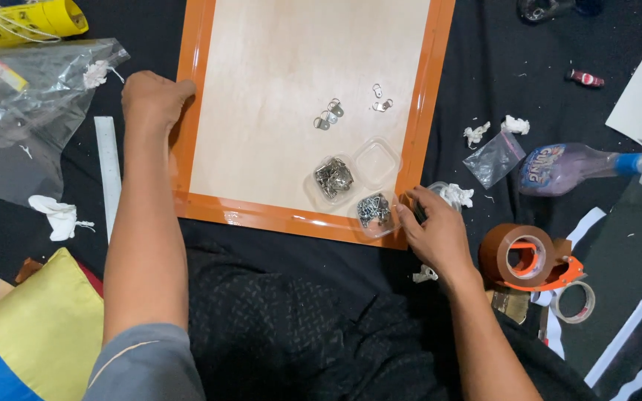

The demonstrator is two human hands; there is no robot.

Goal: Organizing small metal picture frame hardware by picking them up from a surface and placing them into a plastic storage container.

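Black cloth covers the floor where a person sits over an orange picture frame (187,134) lying face down, pale backing board up. The left hand (154,100), fingers curled, presses the frame's left rail. The right hand (434,230) pinches at the lower right corner beside a clear compartment box (354,182) of metal fittings. Four small hangers (328,115) lie loose on the board, seemingly not yet fixed. Brown packing tape (525,256), a purple spray bottle (566,167) and a yellow roll (24,21) lie around.
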